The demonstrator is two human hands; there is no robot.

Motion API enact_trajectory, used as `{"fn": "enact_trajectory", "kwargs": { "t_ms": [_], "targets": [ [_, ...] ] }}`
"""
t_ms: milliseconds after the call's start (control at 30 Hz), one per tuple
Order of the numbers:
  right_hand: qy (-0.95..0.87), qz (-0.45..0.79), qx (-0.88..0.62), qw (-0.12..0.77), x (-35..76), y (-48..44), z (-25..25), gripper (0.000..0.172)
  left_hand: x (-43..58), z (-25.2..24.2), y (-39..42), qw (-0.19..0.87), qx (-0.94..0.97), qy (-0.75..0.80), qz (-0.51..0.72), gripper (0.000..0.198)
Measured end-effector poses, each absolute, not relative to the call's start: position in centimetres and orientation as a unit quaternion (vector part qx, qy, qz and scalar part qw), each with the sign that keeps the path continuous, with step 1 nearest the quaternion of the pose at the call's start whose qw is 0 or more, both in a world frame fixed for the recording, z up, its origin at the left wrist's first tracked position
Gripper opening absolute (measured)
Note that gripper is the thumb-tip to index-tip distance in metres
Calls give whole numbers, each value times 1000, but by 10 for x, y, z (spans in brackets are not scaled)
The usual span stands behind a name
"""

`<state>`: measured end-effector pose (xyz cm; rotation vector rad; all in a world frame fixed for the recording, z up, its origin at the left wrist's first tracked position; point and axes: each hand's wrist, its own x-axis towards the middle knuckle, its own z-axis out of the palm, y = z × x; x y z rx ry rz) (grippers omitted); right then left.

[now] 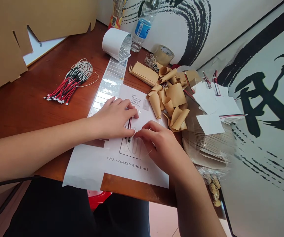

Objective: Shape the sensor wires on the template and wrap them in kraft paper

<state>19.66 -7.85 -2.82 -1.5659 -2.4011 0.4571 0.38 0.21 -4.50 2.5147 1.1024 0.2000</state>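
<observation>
A printed paper sheet [156, 174] with a line drawing and the code DRS-206DC-E001-01 lies in front of me. On it is a wire lead [129, 123] with red and black strands, a dark sleeved part and a thin white wire. My left hand [114, 119] rests palm down on the sheet, fingers spread, its thumb and forefinger on either side of the lead. My right hand [158, 140] pinches the thin white wire beside the left thumb tip. Part of that wire loops out below the right fingers; the exact pinch point is hidden.
At left lies a bundle of similar wire leads [74, 80]. A strip of labels [109, 80] runs back to its roll [113, 42]. Curled brown paper pieces [167, 102], a stack of white cards [209, 123], tape [163, 55] and a water bottle [142, 29] stand right and behind.
</observation>
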Motion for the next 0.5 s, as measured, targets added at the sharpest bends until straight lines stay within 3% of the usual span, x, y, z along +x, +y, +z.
{"fn": "enact_trajectory", "kwargs": {
  "t_ms": [500],
  "targets": [
    [-815,168,-546,101,196,-81,-28,40,3,-49,1,174,906,379,76,53]
  ]
}}
